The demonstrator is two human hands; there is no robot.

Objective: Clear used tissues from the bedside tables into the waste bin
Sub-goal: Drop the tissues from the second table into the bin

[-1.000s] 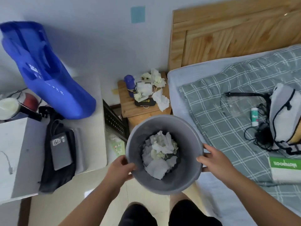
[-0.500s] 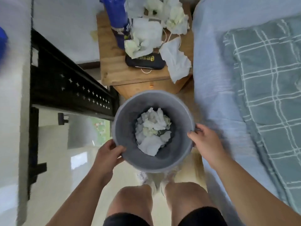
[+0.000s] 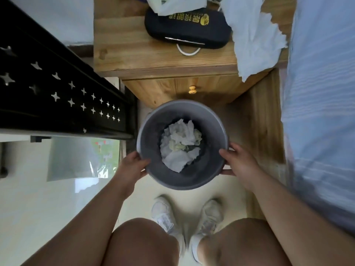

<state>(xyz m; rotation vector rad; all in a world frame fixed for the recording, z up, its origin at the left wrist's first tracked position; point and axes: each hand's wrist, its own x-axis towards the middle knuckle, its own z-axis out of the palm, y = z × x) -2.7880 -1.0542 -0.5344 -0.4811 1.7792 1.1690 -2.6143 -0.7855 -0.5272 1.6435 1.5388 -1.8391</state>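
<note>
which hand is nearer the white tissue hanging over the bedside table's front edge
Right. The right hand grips the grey round plastic bin's rim below the white tissue; the left hand grips the opposite rim, farther away.

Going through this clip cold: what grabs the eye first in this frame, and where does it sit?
The grey bin in mid-frame, half full of crumpled tissues, gripped at its rim by the left hand and right hand above the person's shoes. Behind it stands the wooden bedside table, where a large white tissue droops over the right front corner beside a black case.
</note>
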